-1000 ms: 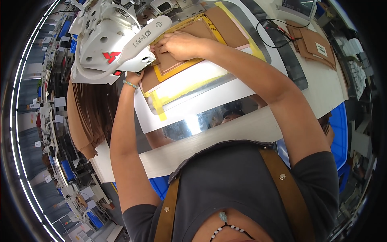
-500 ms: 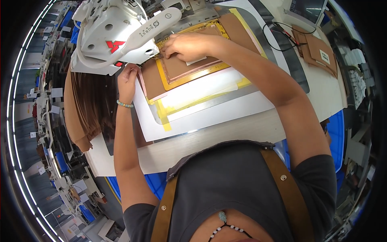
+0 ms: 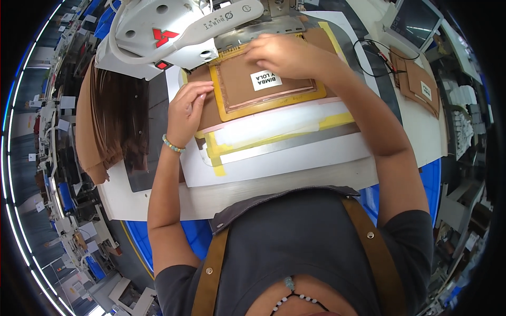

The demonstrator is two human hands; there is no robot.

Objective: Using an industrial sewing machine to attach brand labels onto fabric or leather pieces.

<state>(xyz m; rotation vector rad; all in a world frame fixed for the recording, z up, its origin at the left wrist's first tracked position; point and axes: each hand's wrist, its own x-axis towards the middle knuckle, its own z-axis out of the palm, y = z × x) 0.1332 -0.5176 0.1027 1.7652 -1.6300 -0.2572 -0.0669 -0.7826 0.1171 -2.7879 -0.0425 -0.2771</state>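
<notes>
Smooth brown leather-look panel [image 3: 237, 79] lay inside the flat yellow rectangular frame [image 3: 247, 112], beside the bulky white machine head [image 3: 174, 32]; small white rectangular label [image 3: 266, 80] sat on it. Left hand [image 3: 183, 111]: fingers extended, unclenched, tips at frame's left edge, no grasp seen. Right hand [image 3: 289, 57]: fingers curled over panel's upper part; couldn't tell if pinching anything. Doing this well likely meant light fingertips, frame kept square, label undisturbed. Frame looked rigid; thin, wrinkled yellow tape [image 3: 212, 147] reached onto smooth white sheet [image 3: 295, 162].
</notes>
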